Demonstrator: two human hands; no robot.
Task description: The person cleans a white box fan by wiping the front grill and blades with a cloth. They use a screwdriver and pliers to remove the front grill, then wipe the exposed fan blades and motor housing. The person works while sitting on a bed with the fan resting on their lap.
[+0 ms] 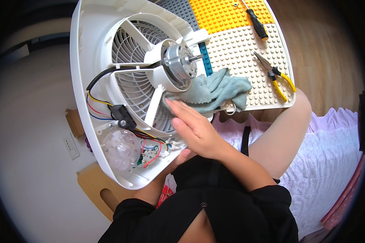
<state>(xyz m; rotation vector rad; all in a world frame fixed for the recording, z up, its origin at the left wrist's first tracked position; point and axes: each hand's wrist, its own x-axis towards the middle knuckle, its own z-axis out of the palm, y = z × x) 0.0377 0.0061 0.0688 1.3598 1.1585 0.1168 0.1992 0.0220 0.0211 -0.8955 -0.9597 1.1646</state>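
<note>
A white fan housing (80, 77) stands tilted on its side with its inside showing: grille, spokes and a silver motor (178, 62) with a bare shaft. My left hand (177, 160) grips the lower edge of the housing; its thumb shows at the rim, and its other fingers are hidden behind. Beside the lower spoke, my right hand (198, 131) presses a grey-green cloth (217, 91) against the grille with its fingertips. The rest of the cloth trails over the table edge. Coloured wires, a black connector block (123, 116) and a clear round gearbox (121, 150) sit in the housing's base.
On the studded building-block tabletop (231, 52) lie pliers with yellow-and-black handles (276, 77) and a black-handled screwdriver (256, 24). A wooden chair or stool part (95, 182) stands at the lower left. A wall socket (71, 146) is farther left. White bedding (324, 170) lies at the right.
</note>
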